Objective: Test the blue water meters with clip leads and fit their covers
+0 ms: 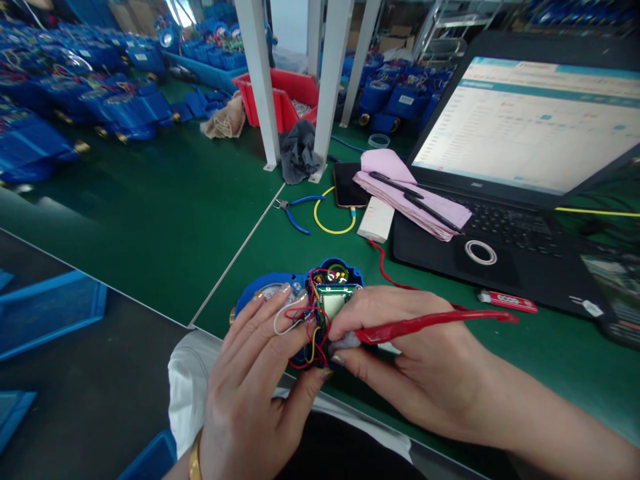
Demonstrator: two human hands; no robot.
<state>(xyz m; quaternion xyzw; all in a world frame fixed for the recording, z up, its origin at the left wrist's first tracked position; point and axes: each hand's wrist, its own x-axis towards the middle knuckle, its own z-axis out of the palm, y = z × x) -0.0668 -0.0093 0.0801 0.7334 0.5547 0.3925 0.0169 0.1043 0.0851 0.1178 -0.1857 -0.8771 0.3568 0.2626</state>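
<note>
A blue meter (270, 279) with a round dial and a brass fitting lies at the green bench's front edge. Its housing is open, showing a circuit board with a small display (333, 303) and loose red, yellow and white wires (316, 327). My left hand (265, 367) rests across the dial side, fingers over the top and thumb at the near edge, gripping the meter. My right hand (415, 360) is closed in a pinch beside the display. Between its fingertips is a small greyish piece (345, 343) with a long red tail (435, 325); its exact kind is unclear.
Behind the meter lie blue-handled cutters (299, 217), a yellow cable (320, 223) and a phone (349, 185). A laptop (480, 213) at right carries pink papers (400, 193) with pens. White posts (257, 80), a red bin (290, 100) and many blue meters (115, 110) stand farther back.
</note>
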